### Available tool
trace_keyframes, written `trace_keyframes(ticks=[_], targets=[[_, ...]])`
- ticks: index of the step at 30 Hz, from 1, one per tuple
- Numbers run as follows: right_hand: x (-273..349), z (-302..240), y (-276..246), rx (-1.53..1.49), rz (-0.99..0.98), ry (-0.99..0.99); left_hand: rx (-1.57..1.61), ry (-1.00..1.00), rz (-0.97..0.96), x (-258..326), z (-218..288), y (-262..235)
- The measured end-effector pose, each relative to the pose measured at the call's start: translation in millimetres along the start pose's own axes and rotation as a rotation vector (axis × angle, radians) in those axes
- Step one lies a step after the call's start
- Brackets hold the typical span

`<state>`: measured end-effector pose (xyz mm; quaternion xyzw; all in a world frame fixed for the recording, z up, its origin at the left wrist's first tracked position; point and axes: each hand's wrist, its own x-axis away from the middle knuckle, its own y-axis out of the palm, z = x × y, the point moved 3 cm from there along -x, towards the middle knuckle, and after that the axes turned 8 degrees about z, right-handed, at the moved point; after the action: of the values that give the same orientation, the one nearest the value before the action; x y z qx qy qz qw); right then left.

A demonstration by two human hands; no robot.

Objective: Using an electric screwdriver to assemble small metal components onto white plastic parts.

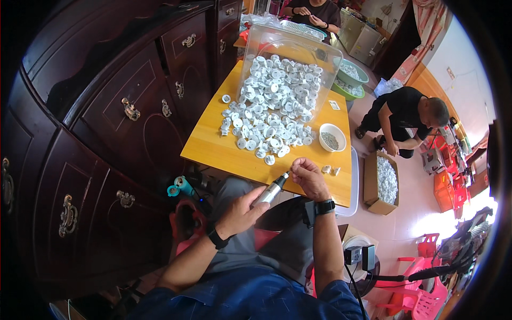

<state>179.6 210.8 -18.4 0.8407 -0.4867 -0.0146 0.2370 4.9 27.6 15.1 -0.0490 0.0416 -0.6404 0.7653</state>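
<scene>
My left hand (240, 214) is wrapped round a silver and black electric screwdriver (273, 190), its tip tilted up toward my right hand. The fingers of my right hand (311, 178) are pinched together right by that tip; what they hold is too small to make out. Both hands are over the near edge of the yellow wooden table (208, 143). Beyond them lies a heap of small round white plastic parts (273, 130), spilling from a clear plastic bin (335, 60) tipped on its side. Two loose white parts (331, 170) lie just right of my right hand.
A white bowl (341, 134) of small greyish pieces stands at the table's right. Dark drawer cabinets (144, 106) line the left. Right of the table, a person (405, 114) bends over a cardboard box (370, 186) of white parts. Another person (320, 13) works at the far end.
</scene>
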Motion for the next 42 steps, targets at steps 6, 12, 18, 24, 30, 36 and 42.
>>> trace_keyframes(ticks=[6,12,18,24,30,36,42], targets=[[-1.0,-4.2,-18.3,0.104,-0.086,0.029,-0.01,0.0,-0.064,0.2,-3.2,-0.2],[2.2,-14.4,-30.5,0.231,-0.184,0.017,-0.074,0.028,-0.124,-0.1,-4.9,2.0],[4.4,-11.1,-32.1,0.188,-0.189,0.04,-0.106,0.074,-0.113,0.1,-4.6,4.1],[3.1,-7.8,-32.9,0.152,-0.173,0.054,-0.134,0.144,-0.078,-0.7,-10.7,5.5],[2.6,-8.1,-32.3,0.152,-0.149,0.054,-0.123,0.165,-0.075,-0.7,-9.6,5.4],[2.5,-8.9,-34.0,0.184,-0.166,0.017,-0.129,0.069,-0.116,0.8,-3.4,4.4],[2.9,-14.8,-29.1,0.239,-0.173,-0.017,-0.124,0.074,-0.108,0.6,-3.2,6.2]])
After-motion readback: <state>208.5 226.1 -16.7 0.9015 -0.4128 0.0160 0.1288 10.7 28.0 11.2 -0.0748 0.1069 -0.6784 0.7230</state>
